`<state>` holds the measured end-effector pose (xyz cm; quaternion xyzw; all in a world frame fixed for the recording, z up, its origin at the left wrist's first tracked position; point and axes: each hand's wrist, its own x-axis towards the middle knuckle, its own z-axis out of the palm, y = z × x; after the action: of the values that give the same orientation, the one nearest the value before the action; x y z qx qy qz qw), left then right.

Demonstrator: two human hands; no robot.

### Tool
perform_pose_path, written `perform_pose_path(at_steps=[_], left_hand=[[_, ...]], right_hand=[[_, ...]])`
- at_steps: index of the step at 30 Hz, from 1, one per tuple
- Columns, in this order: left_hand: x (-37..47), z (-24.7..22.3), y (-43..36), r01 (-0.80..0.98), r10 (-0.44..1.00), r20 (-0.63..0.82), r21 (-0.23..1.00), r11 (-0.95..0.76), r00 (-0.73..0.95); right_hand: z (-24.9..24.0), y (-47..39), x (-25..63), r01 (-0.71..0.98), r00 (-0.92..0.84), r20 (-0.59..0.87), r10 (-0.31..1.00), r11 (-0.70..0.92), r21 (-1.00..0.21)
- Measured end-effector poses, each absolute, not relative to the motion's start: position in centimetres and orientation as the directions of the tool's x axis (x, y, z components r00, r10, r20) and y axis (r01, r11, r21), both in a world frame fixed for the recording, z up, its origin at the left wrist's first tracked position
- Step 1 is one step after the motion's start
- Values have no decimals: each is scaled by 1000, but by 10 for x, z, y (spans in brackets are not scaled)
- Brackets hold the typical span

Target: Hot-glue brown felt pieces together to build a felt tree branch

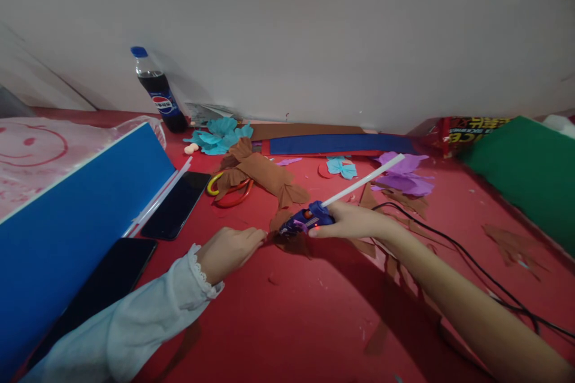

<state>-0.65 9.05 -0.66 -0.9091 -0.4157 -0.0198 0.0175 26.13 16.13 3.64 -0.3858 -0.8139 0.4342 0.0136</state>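
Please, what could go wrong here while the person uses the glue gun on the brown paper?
1. The left hand pinches the brown paper right by the nozzle of the glue gun, so hot glue may burn the fingers.
2. The black cord runs beside the right forearm; a snag could jerk the gun, held in the right hand.
3. Two phones lie close by; stray glue might reach them.
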Motion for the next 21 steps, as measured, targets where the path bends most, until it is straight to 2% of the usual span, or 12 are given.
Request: perform_pose_path(at_steps=[12, 21], left_hand=[[-6, -7, 91, 757, 757, 13, -51, -652, 653], [-7, -8, 91, 748, 747, 37, -43, -663, 664]], right_hand=[[36, 161, 262, 653, -677, -319, 663, 342, -676], [39, 162, 262, 678, -661, -342, 668, 338, -653]])
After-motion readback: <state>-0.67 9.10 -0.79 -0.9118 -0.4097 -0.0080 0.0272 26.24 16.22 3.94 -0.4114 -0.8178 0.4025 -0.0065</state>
